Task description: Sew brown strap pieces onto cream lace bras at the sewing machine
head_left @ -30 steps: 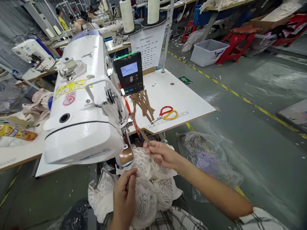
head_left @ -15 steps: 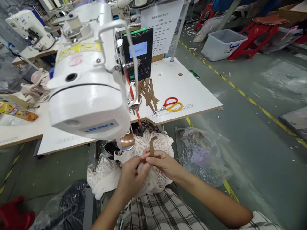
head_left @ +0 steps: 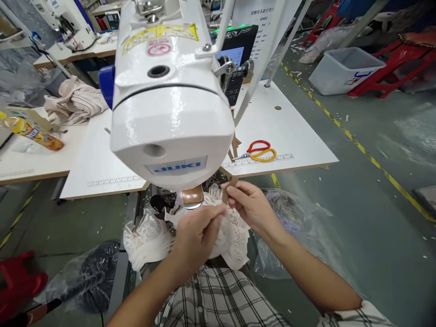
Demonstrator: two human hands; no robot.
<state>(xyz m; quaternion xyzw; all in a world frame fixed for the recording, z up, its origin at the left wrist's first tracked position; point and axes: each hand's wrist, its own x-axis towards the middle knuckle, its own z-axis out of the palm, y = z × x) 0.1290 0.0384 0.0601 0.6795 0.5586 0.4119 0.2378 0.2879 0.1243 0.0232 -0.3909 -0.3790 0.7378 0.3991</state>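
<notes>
A white JUKI sewing machine (head_left: 170, 104) fills the middle of the view, its head facing me. Below it, a heap of white lace fabric (head_left: 150, 236) lies on my lap. My left hand (head_left: 197, 238) is closed, pinching the lace just under the machine head. My right hand (head_left: 250, 206) is closed on a brown strap (head_left: 227, 181) that runs up toward the table edge. The two hands are close together in front of a copper-coloured knob (head_left: 191, 198).
Red and yellow scissors (head_left: 260, 152) lie on the white table (head_left: 299, 141) to the right. Beige fabric (head_left: 76, 102) and a snack packet (head_left: 36, 134) sit at left. A plastic bag (head_left: 293, 218) lies on the floor at right; a black bag (head_left: 81, 277) at lower left.
My head has moved lower and nearer the machine. My right hand has lifted with the brown strap; my left hand stays pinched on the lace beside it.
</notes>
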